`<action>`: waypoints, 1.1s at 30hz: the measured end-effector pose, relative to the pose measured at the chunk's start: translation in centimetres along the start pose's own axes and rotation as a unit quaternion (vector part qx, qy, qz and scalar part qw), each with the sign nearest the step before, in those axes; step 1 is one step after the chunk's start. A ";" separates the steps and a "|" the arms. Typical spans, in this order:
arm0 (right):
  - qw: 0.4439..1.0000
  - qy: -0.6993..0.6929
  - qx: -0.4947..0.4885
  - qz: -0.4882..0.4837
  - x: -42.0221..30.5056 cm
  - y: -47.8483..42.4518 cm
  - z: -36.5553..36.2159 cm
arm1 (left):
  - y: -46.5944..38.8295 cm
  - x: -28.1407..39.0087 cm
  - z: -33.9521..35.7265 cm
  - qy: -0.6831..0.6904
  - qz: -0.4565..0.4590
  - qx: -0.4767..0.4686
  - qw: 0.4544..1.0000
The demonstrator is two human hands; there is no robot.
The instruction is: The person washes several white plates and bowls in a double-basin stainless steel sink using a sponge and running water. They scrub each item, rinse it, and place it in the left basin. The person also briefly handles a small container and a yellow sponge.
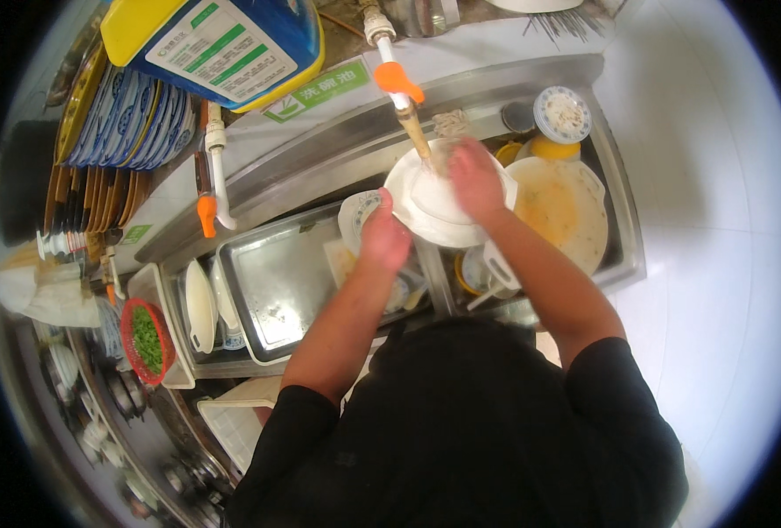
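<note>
My left hand grips the near left rim of a white plate, thumb on top, under the orange-handled water tap. On the plate's upper right side lies my right hand, blurred, with a pale scrubbing pad or cloth seemingly under its fingers. Below the plate is the divider between two steel sink basins. A patterned white dish sits just left of the plate, partly behind my left hand. To the right, a large white plate with orange residue rests in the right basin.
A metal tray spans the left basin, beside upright oval dishes. A red basket of greens stands farther left. Stacked blue-patterned plates and a blue-yellow jug are behind. A soiled small plate tops a pile at back right.
</note>
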State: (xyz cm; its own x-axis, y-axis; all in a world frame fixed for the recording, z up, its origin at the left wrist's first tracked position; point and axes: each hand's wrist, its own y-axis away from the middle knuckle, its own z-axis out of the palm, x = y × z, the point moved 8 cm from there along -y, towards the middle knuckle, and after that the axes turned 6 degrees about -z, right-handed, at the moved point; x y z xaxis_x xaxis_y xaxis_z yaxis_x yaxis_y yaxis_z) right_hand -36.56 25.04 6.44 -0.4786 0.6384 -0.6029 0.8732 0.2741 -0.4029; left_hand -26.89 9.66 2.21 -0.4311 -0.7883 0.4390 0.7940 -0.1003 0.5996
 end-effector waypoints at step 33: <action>0.982 -0.047 -0.171 0.069 8.0 8.7 -5.6 | 0.3 5.7 -2.4 -0.070 0.016 0.034 0.997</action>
State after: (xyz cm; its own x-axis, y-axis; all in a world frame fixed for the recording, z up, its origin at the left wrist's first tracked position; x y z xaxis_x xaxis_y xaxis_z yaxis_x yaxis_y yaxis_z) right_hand -32.29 36.54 1.93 -0.3460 0.6220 -0.7024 0.9023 0.4258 -0.0674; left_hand -28.11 3.71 3.26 -0.4658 -0.6980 0.5439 0.7792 -0.0323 0.6259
